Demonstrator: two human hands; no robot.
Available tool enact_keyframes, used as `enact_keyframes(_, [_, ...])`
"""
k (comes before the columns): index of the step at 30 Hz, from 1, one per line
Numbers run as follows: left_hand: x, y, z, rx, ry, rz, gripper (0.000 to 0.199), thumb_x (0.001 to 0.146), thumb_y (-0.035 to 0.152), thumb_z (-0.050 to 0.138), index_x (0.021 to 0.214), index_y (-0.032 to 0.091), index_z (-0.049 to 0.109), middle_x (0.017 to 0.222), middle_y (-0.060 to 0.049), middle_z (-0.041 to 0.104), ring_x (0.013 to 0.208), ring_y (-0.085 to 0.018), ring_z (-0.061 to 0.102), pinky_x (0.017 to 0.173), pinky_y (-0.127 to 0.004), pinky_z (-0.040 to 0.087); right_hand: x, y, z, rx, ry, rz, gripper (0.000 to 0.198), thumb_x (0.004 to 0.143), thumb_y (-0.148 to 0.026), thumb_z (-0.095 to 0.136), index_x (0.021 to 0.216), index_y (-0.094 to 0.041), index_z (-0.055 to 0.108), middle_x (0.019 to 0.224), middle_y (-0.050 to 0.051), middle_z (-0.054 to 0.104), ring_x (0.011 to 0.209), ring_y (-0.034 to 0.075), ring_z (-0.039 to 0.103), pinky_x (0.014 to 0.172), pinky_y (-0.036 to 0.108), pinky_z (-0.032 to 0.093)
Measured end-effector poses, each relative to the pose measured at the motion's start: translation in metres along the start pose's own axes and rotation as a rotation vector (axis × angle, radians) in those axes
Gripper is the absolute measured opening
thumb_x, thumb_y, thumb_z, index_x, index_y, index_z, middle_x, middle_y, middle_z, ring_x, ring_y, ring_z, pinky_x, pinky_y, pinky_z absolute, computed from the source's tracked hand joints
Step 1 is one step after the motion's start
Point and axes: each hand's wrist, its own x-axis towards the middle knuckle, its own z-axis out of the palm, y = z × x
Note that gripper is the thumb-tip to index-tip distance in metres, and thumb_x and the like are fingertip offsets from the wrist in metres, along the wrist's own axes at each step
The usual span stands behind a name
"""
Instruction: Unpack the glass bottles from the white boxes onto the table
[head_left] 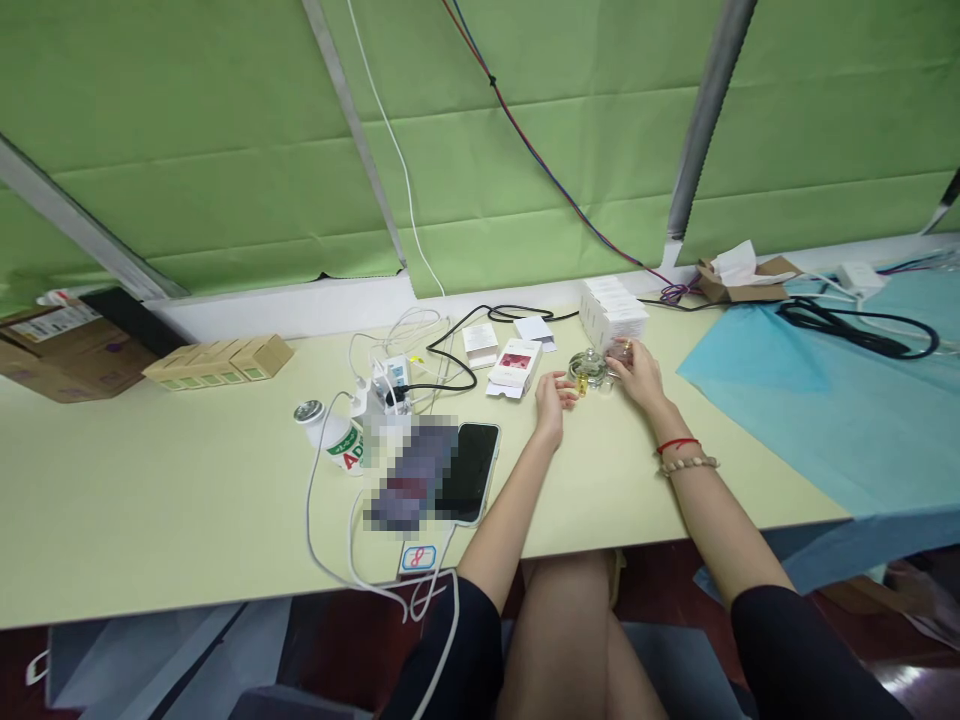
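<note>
My left hand (553, 405) hovers low over the table, its fingers loosely bent and apart, close to a small yellow piece (582, 383). Just behind that piece lies a cluster of clear, round glass-like pieces (587, 366). My right hand (637, 372) has its fingers closed around a clear, shiny piece (618, 352) at the right of the cluster; the fingers partly cover it. A white box with a red picture (516, 362) lies to the left of the cluster, its near flap out. A row of white boxes (611, 310) stands behind my right hand.
Two phones, one black-screened (469, 472) and one blurred, lie left of my left forearm. A white bottle (330, 437), a power strip (391, 385) and tangled cables are nearby. Brown boxes (225, 365) stand at left; blue sheeting (795, 390) covers the right side.
</note>
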Motion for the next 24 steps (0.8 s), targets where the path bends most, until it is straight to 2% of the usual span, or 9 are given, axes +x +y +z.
enact_keyframes(3, [-0.004, 0.004, -0.005, 0.424, 0.113, 0.419, 0.015, 0.077, 0.012, 0.043, 0.080, 0.021, 0.055, 0.084, -0.005, 0.060, 0.084, -0.018, 0.057, 0.087, -0.034, 0.043, 0.001, 0.002, 0.003, 0.038, 0.014, -0.030, 0.039, 0.082, -0.041, 0.050, 0.113, -0.018, 0.057, 0.103, 0.010, 0.062, 0.082, 0.021, 0.055, 0.081, 0.041, 0.042])
enact_keyframes(5, [-0.003, 0.007, -0.012, 0.645, 0.206, 0.620, 0.024, 0.071, 0.007, 0.048, 0.086, 0.022, 0.058, 0.106, -0.008, 0.061, 0.114, -0.023, 0.050, 0.103, -0.041, 0.032, 0.002, -0.001, 0.003, 0.046, 0.097, -0.055, 0.037, 0.085, -0.040, 0.046, 0.112, -0.017, 0.057, 0.099, 0.010, 0.062, 0.085, 0.022, 0.055, 0.083, 0.041, 0.042])
enact_keyframes(6, [-0.002, 0.008, -0.016, 0.714, 0.257, 0.668, 0.033, 0.068, 0.003, 0.050, 0.093, 0.023, 0.058, 0.119, -0.009, 0.057, 0.126, -0.025, 0.041, 0.108, -0.043, 0.025, 0.002, -0.005, 0.003, 0.042, 0.169, -0.061, 0.037, 0.086, -0.040, 0.044, 0.111, -0.017, 0.057, 0.097, 0.010, 0.062, 0.087, 0.022, 0.054, 0.084, 0.041, 0.041])
enact_keyframes(9, [0.005, 0.007, -0.029, 0.754, 0.415, 0.626, 0.055, 0.061, -0.005, 0.050, 0.107, 0.023, 0.056, 0.142, -0.011, 0.040, 0.142, -0.028, 0.015, 0.113, -0.048, 0.012, 0.001, -0.021, -0.001, 0.006, 0.435, -0.073, 0.031, 0.088, -0.038, 0.041, 0.102, -0.017, 0.058, 0.090, 0.008, 0.060, 0.087, 0.023, 0.054, 0.084, 0.042, 0.040])
enact_keyframes(12, [0.011, 0.003, -0.037, 0.728, 0.469, 0.505, 0.052, 0.063, -0.007, 0.047, 0.103, 0.025, 0.058, 0.142, -0.010, 0.041, 0.141, -0.030, 0.020, 0.110, -0.052, 0.014, -0.003, -0.042, -0.002, -0.024, 0.568, -0.137, 0.024, 0.087, -0.035, 0.039, 0.089, -0.019, 0.057, 0.083, 0.008, 0.057, 0.081, 0.023, 0.054, 0.081, 0.043, 0.041])
enact_keyframes(15, [0.011, 0.005, -0.038, 0.838, 0.435, 0.508, 0.045, 0.071, -0.003, 0.044, 0.103, 0.025, 0.058, 0.142, -0.011, 0.041, 0.129, -0.029, 0.039, 0.105, -0.050, 0.025, -0.012, -0.064, 0.006, 0.053, 0.494, -0.255, 0.020, 0.086, -0.032, 0.040, 0.083, -0.020, 0.055, 0.075, 0.006, 0.057, 0.071, 0.020, 0.055, 0.073, 0.038, 0.043])
enact_keyframes(18, [0.007, 0.012, -0.036, 0.918, 0.416, 0.583, 0.037, 0.077, 0.002, 0.046, 0.103, 0.025, 0.059, 0.135, -0.012, 0.046, 0.121, -0.029, 0.047, 0.099, -0.046, 0.032, -0.026, -0.084, 0.020, 0.166, 0.244, -0.344, 0.019, 0.085, -0.030, 0.041, 0.085, -0.019, 0.058, 0.066, 0.002, 0.057, 0.054, 0.014, 0.051, 0.058, 0.029, 0.042])
enact_keyframes(20, [0.006, 0.016, -0.035, 0.906, 0.403, 0.619, 0.033, 0.077, 0.003, 0.047, 0.098, 0.024, 0.061, 0.121, -0.010, 0.055, 0.114, -0.027, 0.051, 0.095, -0.042, 0.035, -0.035, -0.094, 0.028, 0.177, 0.097, -0.360, 0.019, 0.083, -0.030, 0.044, 0.086, -0.020, 0.060, 0.059, -0.002, 0.056, 0.046, 0.011, 0.047, 0.050, 0.025, 0.039])
enact_keyframes(24, [0.009, 0.022, -0.033, 0.746, 0.409, 0.667, 0.024, 0.079, 0.008, 0.050, 0.093, 0.024, 0.062, 0.099, -0.006, 0.060, 0.091, -0.020, 0.058, 0.086, -0.033, 0.040, -0.043, -0.107, 0.034, 0.161, 0.048, -0.403, 0.015, 0.079, -0.024, 0.048, 0.080, -0.020, 0.063, 0.065, -0.001, 0.062, 0.043, 0.008, 0.048, 0.047, 0.022, 0.039])
